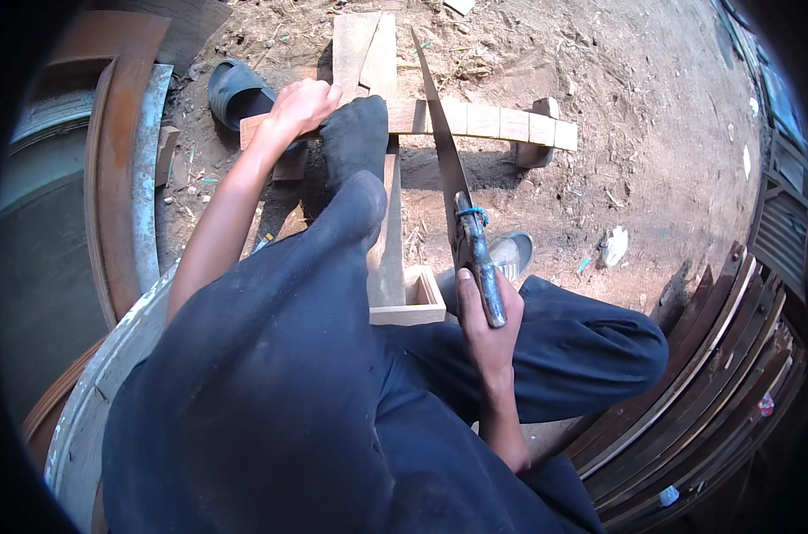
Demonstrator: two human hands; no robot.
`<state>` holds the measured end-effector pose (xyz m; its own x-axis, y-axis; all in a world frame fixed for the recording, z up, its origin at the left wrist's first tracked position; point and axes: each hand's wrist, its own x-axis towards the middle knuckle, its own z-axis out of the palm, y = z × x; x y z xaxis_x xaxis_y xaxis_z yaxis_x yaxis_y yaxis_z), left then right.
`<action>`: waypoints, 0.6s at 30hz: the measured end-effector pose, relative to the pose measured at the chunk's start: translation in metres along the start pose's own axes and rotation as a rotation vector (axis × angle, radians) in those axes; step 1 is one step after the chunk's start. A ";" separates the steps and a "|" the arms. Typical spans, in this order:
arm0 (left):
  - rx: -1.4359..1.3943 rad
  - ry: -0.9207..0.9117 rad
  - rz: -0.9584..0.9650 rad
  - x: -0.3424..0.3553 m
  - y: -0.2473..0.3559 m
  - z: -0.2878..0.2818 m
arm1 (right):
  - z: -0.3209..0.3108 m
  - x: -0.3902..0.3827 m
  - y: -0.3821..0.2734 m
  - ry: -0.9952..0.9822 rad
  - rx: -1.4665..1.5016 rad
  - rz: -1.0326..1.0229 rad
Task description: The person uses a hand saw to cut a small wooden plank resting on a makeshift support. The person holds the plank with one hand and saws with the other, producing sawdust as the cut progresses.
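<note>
My right hand is wrapped round the dark, worn handle of a handsaw, which has a blue tie near the blade. The blade points away from me and passes across a curved wooden strip marked with several crosswise lines. Closed at the strip's left part is my left hand, its fingers curled over the wood and partly hidden. Between the two hands, my foot in a dark sock presses on the strip. Whether the saw teeth touch the wood, I cannot tell.
Under the strip lies a pale board, with a wooden block near its right end. A dark sandal is at the far left. Wooden frames stand on the left, stacked planks on the right. A small wooden box is near my legs.
</note>
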<state>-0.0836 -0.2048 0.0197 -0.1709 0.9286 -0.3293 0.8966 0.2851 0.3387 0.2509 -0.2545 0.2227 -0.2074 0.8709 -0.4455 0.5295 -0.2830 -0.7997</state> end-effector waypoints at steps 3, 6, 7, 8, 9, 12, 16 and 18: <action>-0.065 -0.022 -0.015 0.000 0.001 0.006 | 0.007 0.013 -0.002 -0.022 0.016 0.034; 0.203 0.006 0.140 0.000 -0.002 0.009 | 0.005 0.018 -0.012 -0.038 -0.008 0.037; 0.134 -0.010 0.057 -0.003 -0.005 0.015 | 0.002 0.016 -0.015 -0.042 0.000 0.064; 0.065 -0.024 -0.027 -0.006 -0.007 0.022 | -0.004 0.009 -0.020 -0.044 0.007 0.092; -0.008 -0.037 -0.105 -0.008 -0.003 0.020 | -0.009 0.005 -0.025 -0.040 0.010 0.120; -0.126 -0.122 -0.253 -0.001 0.014 0.004 | -0.016 0.002 -0.041 -0.090 -0.054 0.175; -0.113 -0.063 -0.144 -0.005 0.018 0.006 | -0.009 0.013 -0.047 -0.119 -0.051 0.123; -0.162 -0.062 -0.203 -0.004 0.018 0.006 | -0.016 0.016 -0.046 -0.135 -0.083 0.113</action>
<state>-0.0647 -0.2054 0.0221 -0.3105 0.8336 -0.4568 0.7688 0.5029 0.3951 0.2362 -0.2214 0.2590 -0.2484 0.7717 -0.5854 0.6203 -0.3375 -0.7080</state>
